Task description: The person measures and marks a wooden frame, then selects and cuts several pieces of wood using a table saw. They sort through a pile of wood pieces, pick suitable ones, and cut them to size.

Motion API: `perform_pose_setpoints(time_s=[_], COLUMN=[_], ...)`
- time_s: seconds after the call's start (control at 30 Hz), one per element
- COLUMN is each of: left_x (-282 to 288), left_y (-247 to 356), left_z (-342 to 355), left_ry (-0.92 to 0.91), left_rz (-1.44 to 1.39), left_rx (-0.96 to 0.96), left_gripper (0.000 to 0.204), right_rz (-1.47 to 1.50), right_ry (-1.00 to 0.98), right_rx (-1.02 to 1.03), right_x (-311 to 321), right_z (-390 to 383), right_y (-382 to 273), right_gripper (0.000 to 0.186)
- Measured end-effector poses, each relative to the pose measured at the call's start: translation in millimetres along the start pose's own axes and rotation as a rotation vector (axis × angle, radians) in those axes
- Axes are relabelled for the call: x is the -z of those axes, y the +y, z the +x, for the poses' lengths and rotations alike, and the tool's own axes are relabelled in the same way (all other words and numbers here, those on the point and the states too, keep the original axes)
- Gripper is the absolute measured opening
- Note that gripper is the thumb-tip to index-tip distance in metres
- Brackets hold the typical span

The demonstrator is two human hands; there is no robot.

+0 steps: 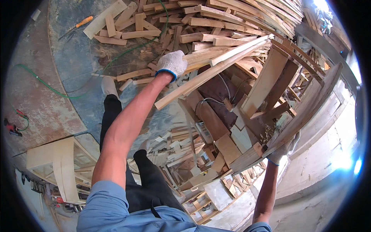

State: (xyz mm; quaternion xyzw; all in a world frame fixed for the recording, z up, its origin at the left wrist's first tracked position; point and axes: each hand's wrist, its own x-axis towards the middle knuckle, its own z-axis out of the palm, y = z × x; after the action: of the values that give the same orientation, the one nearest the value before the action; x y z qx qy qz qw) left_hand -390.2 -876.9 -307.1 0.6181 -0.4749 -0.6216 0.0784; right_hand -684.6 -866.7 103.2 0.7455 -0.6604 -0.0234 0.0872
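My left hand (171, 65), in a white knit glove with a blue cuff, reaches forward to the wood pile. It is closed around the near end of a wooden strip (206, 55) that points away to the right; the fingertips are hidden. Just right of it, a long pale squared batten (212, 75) slants across the heap. Off to the right, my gloved right hand (284, 150) rests against the edge of a large worn board (309, 110). Its fingers seem stretched along that edge, though glare washes out part of them.
Stacked timber strips (228, 25) fill the far side. An orange-handled tool (84, 21) and a green hose (112, 62) lie on the floor. Brown panels (266, 83) and offcuts (179, 135) crowd the middle. A pale wooden frame (63, 170) stands at lower left.
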Motion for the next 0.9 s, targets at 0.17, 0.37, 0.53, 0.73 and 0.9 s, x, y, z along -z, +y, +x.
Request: perform_pose_setpoints(time_s=[0.17, 0.37, 0.53, 0.73, 0.9], left_x=[1, -7, -27, -32, -47], left_y=[15, 45, 38, 35, 37], left_z=[-17, -49, -72, -81, -91], left_ry=[0.074, 0.391, 0.444, 0.516, 0.254], left_rz=[0.015, 0.361, 0.345, 0.355, 0.35], left_rx=[-0.089, -0.457, -0.523, -0.617, -0.479], left_gripper=[0.03, 0.02, 0.022, 0.025, 0.03], right_rz=[-0.148, -0.276, -0.284, -0.337, -0.274], right_ry=[0.011, -0.033, -0.002, -0.063, -0.074], right_rx=[0.217, 0.27, 0.238, 0.188, 0.248], right_x=[2, 6, 4, 10, 8], right_z=[4, 5, 4, -2, 5], right_y=[2, -3, -7, -6, -10], right_gripper=[0.064, 0.063, 0.063, 0.064, 0.065])
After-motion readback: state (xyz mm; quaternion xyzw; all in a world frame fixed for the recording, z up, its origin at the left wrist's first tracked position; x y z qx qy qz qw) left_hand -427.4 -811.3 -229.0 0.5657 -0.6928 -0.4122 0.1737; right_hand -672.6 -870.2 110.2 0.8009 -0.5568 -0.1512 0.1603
